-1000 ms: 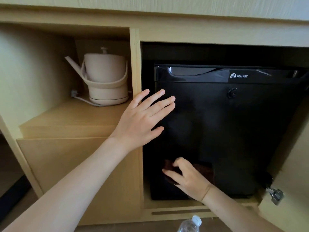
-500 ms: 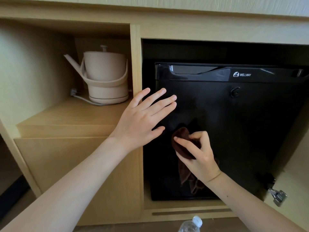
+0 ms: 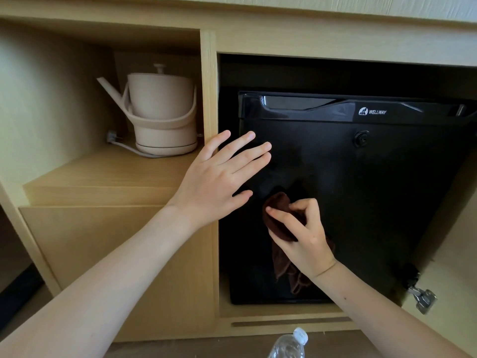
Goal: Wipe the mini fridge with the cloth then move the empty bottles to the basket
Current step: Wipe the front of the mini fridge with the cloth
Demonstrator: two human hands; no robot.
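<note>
I'm looking into a pale wooden cabinet; the black mini fridge fills its right bay, door marked WELLWAY near the top. Left of the fridge, a beige kettle sits on a shelf. My left hand lies flat, fingers spread, on the fridge's left edge. My right hand grips the brown cloth against the door. Below the fridge, a clear bottle shows its white cap

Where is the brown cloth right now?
In the head view, the brown cloth is bunched in the right hand, pressed against the black fridge door, just below the open left hand.
</note>
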